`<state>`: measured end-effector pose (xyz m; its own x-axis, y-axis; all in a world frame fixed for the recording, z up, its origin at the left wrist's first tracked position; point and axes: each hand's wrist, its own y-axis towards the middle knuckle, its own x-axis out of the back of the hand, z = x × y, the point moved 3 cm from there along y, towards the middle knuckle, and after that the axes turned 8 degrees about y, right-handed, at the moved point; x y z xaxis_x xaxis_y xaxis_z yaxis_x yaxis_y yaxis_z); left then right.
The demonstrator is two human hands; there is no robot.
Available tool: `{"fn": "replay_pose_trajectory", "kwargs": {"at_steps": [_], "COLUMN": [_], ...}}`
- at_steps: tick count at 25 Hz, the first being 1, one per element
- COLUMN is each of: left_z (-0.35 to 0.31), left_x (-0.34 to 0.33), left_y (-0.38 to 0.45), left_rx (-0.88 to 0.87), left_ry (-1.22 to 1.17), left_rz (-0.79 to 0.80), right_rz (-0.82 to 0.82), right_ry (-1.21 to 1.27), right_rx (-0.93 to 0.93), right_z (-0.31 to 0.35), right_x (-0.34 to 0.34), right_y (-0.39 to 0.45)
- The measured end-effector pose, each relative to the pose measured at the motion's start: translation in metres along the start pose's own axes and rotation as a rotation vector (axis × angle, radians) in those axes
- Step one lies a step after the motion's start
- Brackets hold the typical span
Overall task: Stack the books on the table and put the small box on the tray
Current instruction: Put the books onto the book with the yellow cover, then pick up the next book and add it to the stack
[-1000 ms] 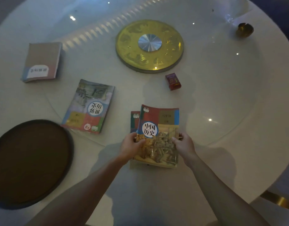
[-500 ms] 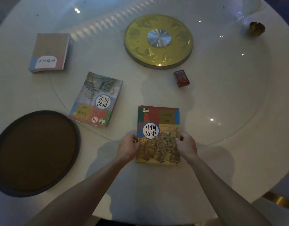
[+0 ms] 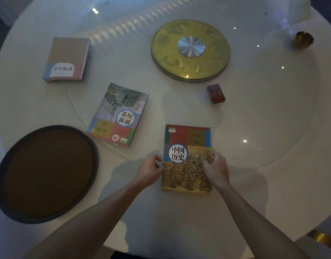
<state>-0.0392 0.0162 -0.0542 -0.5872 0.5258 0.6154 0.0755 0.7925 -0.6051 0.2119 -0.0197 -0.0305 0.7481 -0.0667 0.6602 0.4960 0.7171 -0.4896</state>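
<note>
Two history books lie stacked (image 3: 187, 146) near the table's front, and only the top cover shows. My left hand (image 3: 149, 170) presses against the stack's left edge with its fingers curled. My right hand (image 3: 215, 168) grips the right edge, fingertips on the cover. A third book (image 3: 118, 114) lies flat to the left of the stack. A fourth book (image 3: 66, 59) lies further back on the left. The small red box (image 3: 216, 94) stands behind and to the right of the stack. At the front left sits the round dark tray (image 3: 48, 127), holding nothing.
A golden round disc (image 3: 190, 51) with a silver hub lies at the centre of the white round table (image 3: 263, 184). A small gold object (image 3: 304, 39) sits at the far right. The glass turntable's rim curves between the tray and the third book.
The top book, which lay offset to the right of the one beneath, now sits squarely over it. Both hands stayed at the stack's sides.
</note>
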Motion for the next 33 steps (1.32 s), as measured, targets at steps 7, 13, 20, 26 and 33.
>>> {"fn": "replay_pose_trajectory", "kwargs": {"at_steps": [7, 13, 20, 26, 33], "left_z": [0.008, 0.035, 0.070, 0.098, 0.111], "left_x": [0.091, 0.158, 0.214, 0.215, 0.221], "left_y": [0.031, 0.067, 0.105, 0.121, 0.130], "left_rx": [-0.031, 0.047, 0.153, 0.151, 0.221], "left_ry": [0.041, 0.075, 0.149, 0.126, 0.046], "left_rz": [-0.255, -0.318, -0.442, -0.380, -0.347], "right_rz": [0.003, 0.228, 0.322, 0.245, 0.204], "right_ry": [-0.116, -0.173, -0.222, 0.045, 0.314], "right_rx": [0.282, 0.423, 0.372, 0.107, -0.160], "right_z": [0.097, 0.183, 0.231, 0.235, 0.225], "right_x": [-0.039, -0.099, -0.171, -0.204, -0.213], "right_y": [0.012, 0.019, 0.027, 0.030, 0.041]}}
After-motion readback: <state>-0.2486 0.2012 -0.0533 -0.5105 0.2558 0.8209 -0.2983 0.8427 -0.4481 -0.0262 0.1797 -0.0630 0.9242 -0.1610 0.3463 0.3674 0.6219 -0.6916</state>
